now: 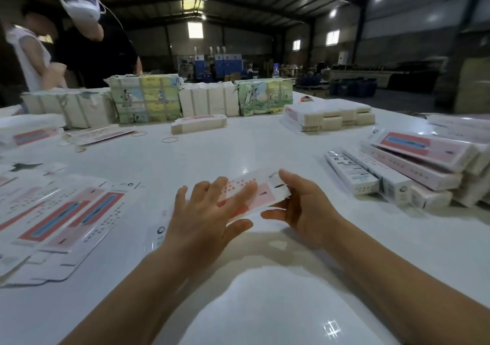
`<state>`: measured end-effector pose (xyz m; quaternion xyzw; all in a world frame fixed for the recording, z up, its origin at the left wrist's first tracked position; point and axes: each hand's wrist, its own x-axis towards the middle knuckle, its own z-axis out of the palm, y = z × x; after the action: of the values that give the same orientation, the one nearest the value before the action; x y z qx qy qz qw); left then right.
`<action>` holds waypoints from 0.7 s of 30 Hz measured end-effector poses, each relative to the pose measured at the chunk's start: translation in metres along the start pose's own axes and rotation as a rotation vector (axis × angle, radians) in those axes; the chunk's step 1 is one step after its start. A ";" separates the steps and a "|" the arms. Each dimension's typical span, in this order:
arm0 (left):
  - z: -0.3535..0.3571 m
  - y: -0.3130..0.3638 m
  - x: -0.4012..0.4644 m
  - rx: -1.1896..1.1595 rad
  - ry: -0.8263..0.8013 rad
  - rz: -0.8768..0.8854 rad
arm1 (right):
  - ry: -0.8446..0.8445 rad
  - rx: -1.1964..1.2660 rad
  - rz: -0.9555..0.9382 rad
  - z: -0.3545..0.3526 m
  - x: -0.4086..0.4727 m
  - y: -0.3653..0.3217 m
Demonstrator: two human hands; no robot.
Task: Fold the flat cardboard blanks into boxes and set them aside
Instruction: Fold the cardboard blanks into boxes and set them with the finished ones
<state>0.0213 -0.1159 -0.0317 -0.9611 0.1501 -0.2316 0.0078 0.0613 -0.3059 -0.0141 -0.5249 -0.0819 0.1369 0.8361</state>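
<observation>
The pink-and-white cardboard blank [254,193] sits between your two hands, just above the white table [265,148], its far end tilted up past your fingertips. Your left hand [204,212] lies spread over its near half, fingers straight and fanned across the printed face, thumb stretched out below the lower edge. Your right hand [299,206] takes the blank's right end, thumb under and fingers curved round the edge, so it is grasping the card; blur hides exactly how tightly.

Out beyond your left fingers, loose flat blanks [61,217] lie overlapping on the table. Beyond your right fingers, well apart from them, finished boxes [413,167] are piled in a stack. Farther ahead of both sets of fingertips two rubber bands [170,140] lie on the table, then bundled stacks of blanks [328,118] and wrapped packs [145,100]. Two people [79,47] stand at the far left edge.
</observation>
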 end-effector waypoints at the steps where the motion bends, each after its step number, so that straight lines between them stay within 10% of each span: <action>1: 0.000 0.000 0.000 -0.002 -0.006 -0.002 | -0.009 -0.028 -0.017 0.000 0.000 0.000; 21: -0.015 0.014 -0.001 -0.027 0.205 0.015 | -0.130 -0.176 -0.017 -0.005 -0.004 0.011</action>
<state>0.0101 -0.1280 -0.0201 -0.9313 0.1606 -0.3264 -0.0188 0.0573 -0.3071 -0.0261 -0.5856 -0.1522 0.1561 0.7807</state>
